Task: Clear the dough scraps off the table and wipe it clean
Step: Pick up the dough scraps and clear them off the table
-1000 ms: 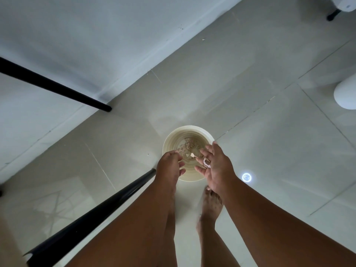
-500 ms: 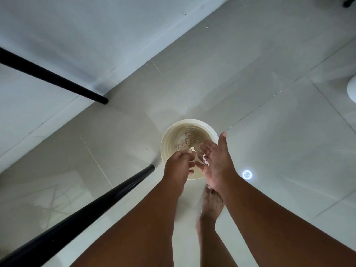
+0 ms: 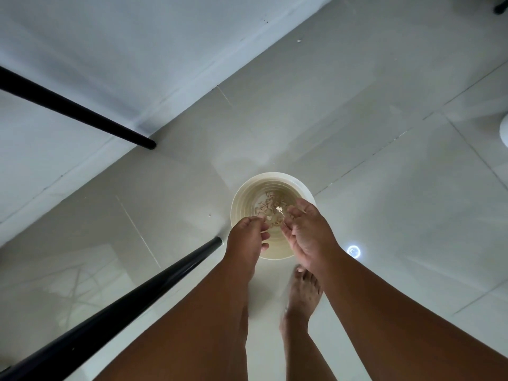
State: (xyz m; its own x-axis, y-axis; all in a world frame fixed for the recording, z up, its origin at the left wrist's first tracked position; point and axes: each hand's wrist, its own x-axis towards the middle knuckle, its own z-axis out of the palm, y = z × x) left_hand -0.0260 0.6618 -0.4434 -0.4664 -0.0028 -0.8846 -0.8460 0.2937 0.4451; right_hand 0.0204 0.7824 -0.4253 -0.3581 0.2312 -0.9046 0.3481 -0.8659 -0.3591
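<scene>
Head view looks straight down at a pale tiled floor (image 3: pixel 384 188), glossy, with thin grout lines crossing it and a bright ring of reflected light (image 3: pixel 353 251) just right of the hands. A white wall (image 3: pixel 110 50) fills the far left, meeting the floor along a diagonal edge. Two black table legs (image 3: pixel 74 108) cut in from the left: one far, ending at the foot of the wall, one near, running up from the bottom left corner to end just left of the left hand. A bare foot (image 3: pixel 302 295) stands on the tiles below the hands.

In the middle sits a round cream bucket (image 3: pixel 248 192) on the floor, and down at its bottom lies a heap of pale dough scraps (image 3: pixel 270 207). Both hands hang right over its near rim. The left hand (image 3: pixel 246 240) has its fingers curled in, tips bunched together; whether anything is pinched there, I cannot tell. The right hand (image 3: pixel 308 235) is beside it, fingers loosely bent and spread. A tiny white bit of dough (image 3: pixel 279 209) shows between the two hands, over the bucket's mouth, close to the right fingertips.
</scene>
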